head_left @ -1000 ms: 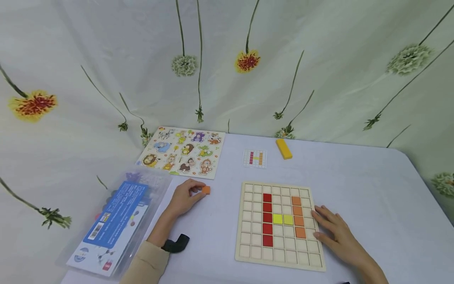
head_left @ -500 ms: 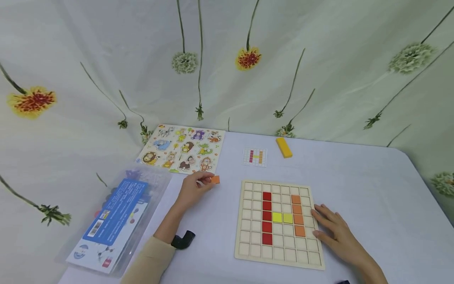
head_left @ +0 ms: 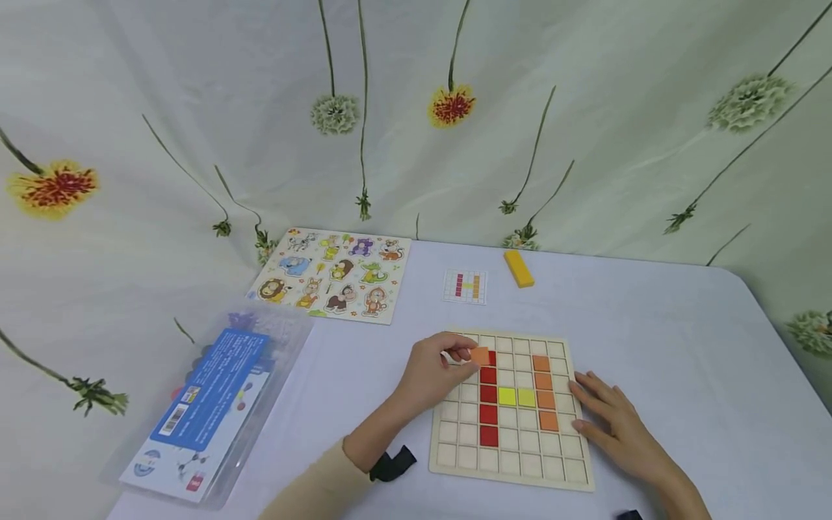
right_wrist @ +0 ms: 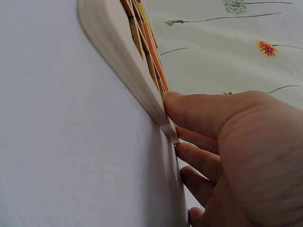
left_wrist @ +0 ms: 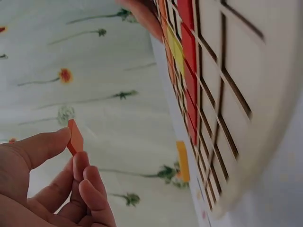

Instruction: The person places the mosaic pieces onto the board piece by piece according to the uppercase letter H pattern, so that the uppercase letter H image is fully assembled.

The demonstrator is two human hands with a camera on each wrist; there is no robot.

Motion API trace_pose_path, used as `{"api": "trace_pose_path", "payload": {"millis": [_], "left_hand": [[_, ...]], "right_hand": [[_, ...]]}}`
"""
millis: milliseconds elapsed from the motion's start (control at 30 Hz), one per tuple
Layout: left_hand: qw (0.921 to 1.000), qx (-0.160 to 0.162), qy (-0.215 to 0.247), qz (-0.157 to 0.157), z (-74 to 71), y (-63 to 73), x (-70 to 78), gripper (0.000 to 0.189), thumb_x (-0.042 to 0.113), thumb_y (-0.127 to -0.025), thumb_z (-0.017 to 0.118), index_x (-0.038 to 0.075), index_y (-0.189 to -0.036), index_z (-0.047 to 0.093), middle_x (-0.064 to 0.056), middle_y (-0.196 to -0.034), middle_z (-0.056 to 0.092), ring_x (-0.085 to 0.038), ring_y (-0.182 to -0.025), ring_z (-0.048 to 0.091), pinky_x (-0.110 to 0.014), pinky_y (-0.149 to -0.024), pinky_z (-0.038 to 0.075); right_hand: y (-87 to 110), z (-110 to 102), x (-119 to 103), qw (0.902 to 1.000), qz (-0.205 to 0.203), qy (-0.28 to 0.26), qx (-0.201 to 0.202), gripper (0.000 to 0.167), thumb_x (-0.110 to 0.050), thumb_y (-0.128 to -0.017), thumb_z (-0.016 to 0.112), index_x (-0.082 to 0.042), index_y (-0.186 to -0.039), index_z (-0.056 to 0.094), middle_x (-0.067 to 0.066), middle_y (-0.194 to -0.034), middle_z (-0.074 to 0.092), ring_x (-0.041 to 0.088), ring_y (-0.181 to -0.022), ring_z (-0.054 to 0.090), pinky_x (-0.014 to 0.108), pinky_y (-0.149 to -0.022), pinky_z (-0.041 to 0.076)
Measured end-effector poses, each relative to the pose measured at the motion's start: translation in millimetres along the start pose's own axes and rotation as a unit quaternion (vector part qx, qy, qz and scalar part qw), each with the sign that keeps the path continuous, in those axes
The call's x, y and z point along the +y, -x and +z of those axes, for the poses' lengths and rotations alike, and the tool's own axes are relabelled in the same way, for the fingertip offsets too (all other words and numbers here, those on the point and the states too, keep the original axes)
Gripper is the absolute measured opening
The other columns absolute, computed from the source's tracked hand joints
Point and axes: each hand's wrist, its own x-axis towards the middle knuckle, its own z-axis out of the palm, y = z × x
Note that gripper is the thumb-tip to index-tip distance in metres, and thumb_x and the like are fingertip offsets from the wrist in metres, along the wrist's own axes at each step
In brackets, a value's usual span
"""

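My left hand (head_left: pixel 434 368) pinches a small orange square tile (head_left: pixel 479 356) between thumb and fingertips, above the upper left of a wooden grid board (head_left: pixel 513 479). In the left wrist view the tile (left_wrist: pixel 76 137) stands on edge, apart from the board. On the board lie a column of red tiles (head_left: pixel 488 414), two yellow tiles (head_left: pixel 507 396) and a column of orange tiles (head_left: pixel 546 400) at the right. My right hand (head_left: pixel 617 426) rests against the board's right edge, fingers loosely extended; the right wrist view shows its thumb (right_wrist: pixel 189 111) touching the rim.
Behind the board lie a pattern card (head_left: pixel 465 287) and a yellow block (head_left: pixel 518 269). An animal puzzle board (head_left: pixel 354 278) lies at the back left. In front of it is a clear plastic case (head_left: pixel 208 412) with a blue label. A printed flower cloth (head_left: pixel 416 144) hangs behind the table.
My left hand has carried the orange tile rightward from beside the animal puzzle to over the grid board's upper left. The right hand has stayed at the board's edge.
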Motion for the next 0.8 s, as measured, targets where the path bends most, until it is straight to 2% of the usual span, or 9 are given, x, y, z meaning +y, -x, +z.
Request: {"api": "trace_pose_path", "payload": {"millis": [133, 267, 500, 600, 667, 800], "left_hand": [[0.9984, -0.046, 0.022, 0.026, 24.9, 5.5, 18.2, 0.022, 0.009, -0.083, 0.076, 0.007, -0.105, 0.073, -0.001, -0.085, 0.065, -0.015, -0.081, 0.059, -0.017, -0.066, 0.047], [0.9958, -0.076, 0.015, 0.049, 46.1, 9.2, 29.8, 0.022, 0.009, -0.083, 0.076, 0.007, -0.105, 0.073, 0.001, -0.085, 0.066, -0.008, -0.082, 0.059, -0.017, -0.071, 0.048], [0.9904, -0.102, -0.025, 0.09, 72.8, 13.9, 37.7, 0.02, 0.013, -0.082, 0.077, 0.01, -0.102, 0.075, 0.007, -0.081, 0.065, 0.0, -0.081, 0.057, -0.011, -0.072, 0.044], [0.9884, -0.104, -0.044, 0.101, 81.2, 15.9, 35.6, 0.019, 0.014, -0.081, 0.078, 0.01, -0.1, 0.075, 0.007, -0.078, 0.065, 0.003, -0.078, 0.056, -0.009, -0.07, 0.043], [0.9877, -0.108, -0.054, 0.099, 85.8, 17.5, 32.6, 0.018, 0.013, -0.081, 0.077, 0.01, -0.099, 0.075, 0.007, -0.077, 0.065, 0.004, -0.077, 0.055, -0.008, -0.069, 0.042], [0.987, -0.129, -0.065, 0.071, 92.9, 20.2, 26.8, 0.018, 0.014, -0.081, 0.078, 0.01, -0.098, 0.075, 0.009, -0.077, 0.063, 0.005, -0.074, 0.051, -0.009, -0.067, 0.04]], "right_hand": [[0.3, 0, 1, 0.9999, 0.006, -0.007, -0.003, 0.058, -0.014, -0.086, 0.071, -0.001, -0.139, 0.052, 0.026, -0.148, 0.041, -0.014, -0.143, 0.006, 0.031, -0.122, -0.005], [0.4, 0, 1, 0.9998, 0.009, -0.016, -0.003, 0.057, -0.014, -0.087, 0.071, -0.001, -0.139, 0.052, 0.026, -0.148, 0.041, -0.013, -0.143, 0.006, 0.049, -0.122, -0.002], [0.7, -1, 1, 0.9998, 0.004, -0.017, -0.004, 0.057, -0.014, -0.087, 0.07, -0.002, -0.139, 0.052, 0.025, -0.148, 0.042, -0.012, -0.144, 0.007, 0.045, -0.122, -0.002], [0.2, -2, 1, 0.9998, 0.004, -0.02, -0.004, 0.056, -0.013, -0.087, 0.07, -0.001, -0.139, 0.052, 0.025, -0.148, 0.042, -0.012, -0.144, 0.008, 0.049, -0.121, -0.001], [0.0, -2, 0, 0.9998, 0.004, -0.02, -0.005, 0.056, -0.013, -0.087, 0.07, -0.001, -0.139, 0.052, 0.025, -0.147, 0.042, -0.012, -0.144, 0.008, 0.049, -0.121, -0.001], [0.3, -2, 1, 0.9998, 0.005, -0.019, -0.006, 0.056, -0.013, -0.087, 0.07, -0.001, -0.139, 0.052, 0.025, -0.148, 0.042, -0.012, -0.144, 0.007, 0.045, -0.122, -0.002]]}}
